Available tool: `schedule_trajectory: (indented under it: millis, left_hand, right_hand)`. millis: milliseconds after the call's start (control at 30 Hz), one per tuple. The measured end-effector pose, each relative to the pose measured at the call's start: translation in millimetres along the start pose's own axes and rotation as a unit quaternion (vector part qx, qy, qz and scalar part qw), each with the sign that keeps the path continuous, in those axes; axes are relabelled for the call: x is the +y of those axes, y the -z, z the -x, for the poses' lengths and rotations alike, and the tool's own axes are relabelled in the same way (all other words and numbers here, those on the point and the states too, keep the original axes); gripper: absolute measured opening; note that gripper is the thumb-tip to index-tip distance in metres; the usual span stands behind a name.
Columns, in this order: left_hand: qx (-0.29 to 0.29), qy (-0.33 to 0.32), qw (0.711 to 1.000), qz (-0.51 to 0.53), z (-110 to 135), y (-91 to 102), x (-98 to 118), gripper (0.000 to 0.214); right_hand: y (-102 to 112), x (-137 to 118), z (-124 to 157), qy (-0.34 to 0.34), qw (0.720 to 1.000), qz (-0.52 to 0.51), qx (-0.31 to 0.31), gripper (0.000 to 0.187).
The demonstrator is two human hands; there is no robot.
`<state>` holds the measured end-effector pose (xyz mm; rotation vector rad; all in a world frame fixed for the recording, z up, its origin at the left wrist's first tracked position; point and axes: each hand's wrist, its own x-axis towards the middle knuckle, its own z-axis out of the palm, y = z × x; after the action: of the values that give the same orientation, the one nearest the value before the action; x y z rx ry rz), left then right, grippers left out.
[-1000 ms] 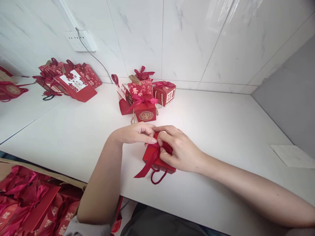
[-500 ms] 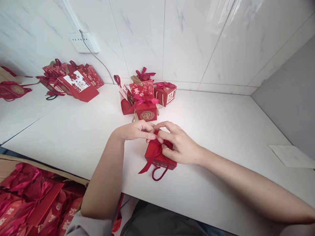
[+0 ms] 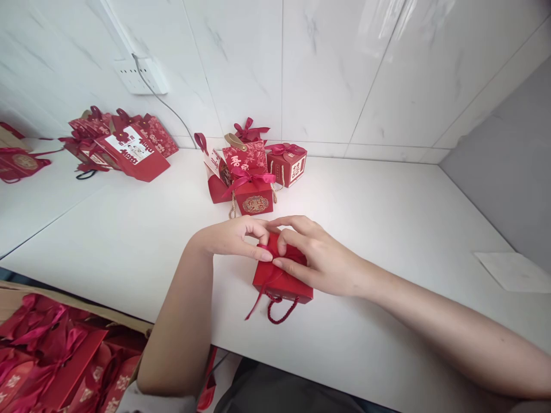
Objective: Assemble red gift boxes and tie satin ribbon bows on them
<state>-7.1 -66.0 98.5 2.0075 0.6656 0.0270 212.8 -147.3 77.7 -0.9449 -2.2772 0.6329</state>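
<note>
A small red gift box (image 3: 297,288) sits on the white table with a dark red rope handle (image 3: 282,317) hanging at its near side. Across its top lies a red ribbon (image 3: 261,299), one narrow end trailing over the left front edge. My left hand (image 3: 243,236) pinches the ribbon near the middle of the lid, thumb and forefinger together. From the right, my right hand (image 3: 307,252) reaches over the box, its thumb and forefinger closed at the same spot. The knot itself is partly hidden by my fingers.
Several red gift boxes with ribbon bows (image 3: 253,195) stand behind, near the tiled wall. More red boxes (image 3: 129,152) are grouped at the back left. A carton (image 3: 129,319) full of ribboned boxes is at lower left. A white sheet (image 3: 514,272) lies at the right.
My fingers have shifted slightly toward me on the ribbon, and my left thumb now meets the right one. The trailing ribbon end has turned and looks narrower.
</note>
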Motion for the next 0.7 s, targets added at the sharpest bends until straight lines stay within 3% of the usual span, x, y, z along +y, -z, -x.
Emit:
schedule_trajectory:
  millis: [133,433,600,700]
  left_hand:
    - [0.006,0.032,0.999,-0.027,1,-1.2,-1,0.041]
    - [0.008,0.042,0.998,-0.039,-1,-1.8,0,0.04]
    - [0.021,0.046,0.998,-0.043,-1,-2.1,2,0.042]
    - [0.022,0.032,0.999,-0.011,0,-0.9,2,0.039]
  right_hand:
    - [-9,6,-1,-0.025,0.999,-0.034,-0.011,0.005]
    - [-4,4,-5,-0.061,0.993,-0.096,-0.013,0.016]
    - [4,19,-7,0.02,0.992,-0.115,-0.039,0.018]
    - [15,25,-7,0.054,0.993,-0.098,-0.021,0.011]
